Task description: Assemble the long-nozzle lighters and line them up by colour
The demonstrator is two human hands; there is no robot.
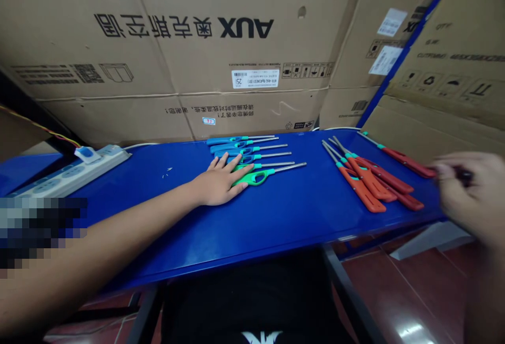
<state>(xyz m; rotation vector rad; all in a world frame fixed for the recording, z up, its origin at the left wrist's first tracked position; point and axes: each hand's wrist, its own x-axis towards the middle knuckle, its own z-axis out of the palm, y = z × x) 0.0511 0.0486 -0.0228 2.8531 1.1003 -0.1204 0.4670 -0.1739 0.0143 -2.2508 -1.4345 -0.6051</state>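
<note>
My left hand (220, 181) lies flat with fingers spread on the handles of a row of gas lighters. A green lighter (252, 178) is nearest me under the fingers, and several blue lighters (226, 140) lie behind, metal rods pointing right. My right hand (469, 191), blurred at the far right, is closed around the handle end of a dark red lighter (406, 161) whose rod points up-left. Left of that hand, an orange-red lighter (361, 189) lies in a loose pile with several orange and red ones, rods pointing away from me.
The blue table (189, 239) has a raised front edge. A white power strip (74, 170) lies at the left with a plug in it. Cardboard panels (158, 70) stand along the back and right. A tiled floor (426, 291) shows below the table.
</note>
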